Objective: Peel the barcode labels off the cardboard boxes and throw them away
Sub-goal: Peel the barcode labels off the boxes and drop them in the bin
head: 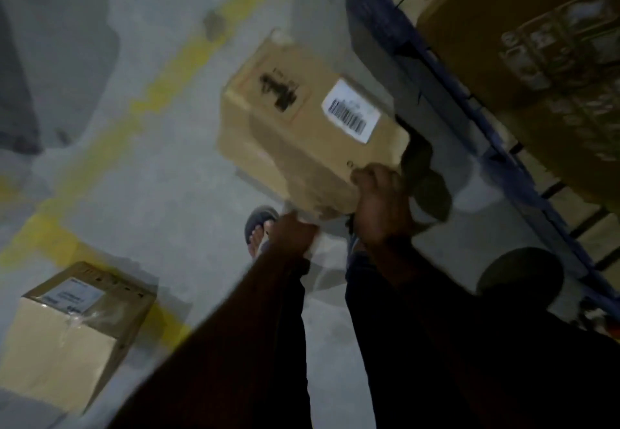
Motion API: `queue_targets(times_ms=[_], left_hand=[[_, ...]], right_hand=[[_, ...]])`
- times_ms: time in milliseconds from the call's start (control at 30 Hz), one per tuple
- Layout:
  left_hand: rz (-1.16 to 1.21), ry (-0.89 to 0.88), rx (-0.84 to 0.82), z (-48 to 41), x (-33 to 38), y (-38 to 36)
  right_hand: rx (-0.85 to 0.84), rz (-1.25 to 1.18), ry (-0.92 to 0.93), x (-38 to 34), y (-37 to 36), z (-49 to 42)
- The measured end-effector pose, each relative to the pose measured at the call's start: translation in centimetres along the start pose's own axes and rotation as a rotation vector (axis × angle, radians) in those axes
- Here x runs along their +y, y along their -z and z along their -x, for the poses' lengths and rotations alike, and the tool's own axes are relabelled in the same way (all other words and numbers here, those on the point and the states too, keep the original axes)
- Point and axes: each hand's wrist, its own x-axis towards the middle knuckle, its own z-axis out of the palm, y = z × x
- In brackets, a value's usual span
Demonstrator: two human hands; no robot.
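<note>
A long cardboard box [295,133] is held above the floor in the middle of the head view, blurred by motion. A white barcode label [351,110] is stuck on its top face near the right end. My right hand [379,200] grips the near right corner of the box, fingers curled over the edge. At the near bottom edge my left hand [295,232] is curled round the box and something pale; what the pale thing is I cannot tell. A second cardboard box [67,334] stands on the floor at lower left, with a white label [75,296] on its top.
The grey concrete floor [151,194] carries yellow painted lines [161,83]. A blue rack [503,147] with large brown cartons [536,59] runs along the right. My foot in a sandal [260,230] shows below the box, and my dark trouser legs fill the lower right.
</note>
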Motion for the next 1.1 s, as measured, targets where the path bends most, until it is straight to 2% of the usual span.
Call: queue_targets(times_ms=[100, 167, 233, 267, 300, 367, 433, 533, 700, 900, 1100], left_hand=[[0.599, 0.110, 0.669, -0.6, 0.1, 5.4], [0.815, -0.031, 0.823, -1.0, 0.2, 9.6], [0.779, -0.197, 0.747, -1.1, 0.6, 12.0], [0.659, -0.227, 0.676, -1.0, 0.7, 12.2], [0.507, -0.246, 0.610, -1.0, 0.4, 12.1], [0.307, -0.217, 0.511, -1.2, -0.4, 12.0], [0.282, -0.146, 0.435, -1.1, -0.7, 11.8], [0.170, -0.133, 0.367, -0.3, -0.7, 11.9], [-0.027, -0.181, 0.309, 7.2, 1.4, 12.1], [-0.128, -0.333, 0.513, 24.9, 6.7, 11.7], [-0.271, -0.487, 0.603, 37.7, 6.9, 12.2]], right_hand=[[-0.129, -0.001, 0.084, 0.3, -2.0, 2.7], [-0.084, -0.020, 0.138, -0.1, -2.9, 4.5], [0.003, -0.059, 0.112, 0.1, -3.7, 5.8], [0.033, -0.071, 0.035, 0.8, -4.5, 6.2], [0.057, -0.126, -0.089, 1.2, -4.9, 6.3], [0.016, -0.361, -0.457, 2.1, -5.3, 5.3], [-0.113, -0.536, -0.690, 2.3, -5.2, 3.8], [-0.191, -0.540, -0.762, 1.8, -3.7, 2.0], [-0.054, -0.591, -0.800, 0.0, 5.4, 1.6], [0.071, -0.517, -0.914, -6.3, 20.8, 7.1], [0.229, -0.492, -0.937, -10.5, 32.3, 14.9]])
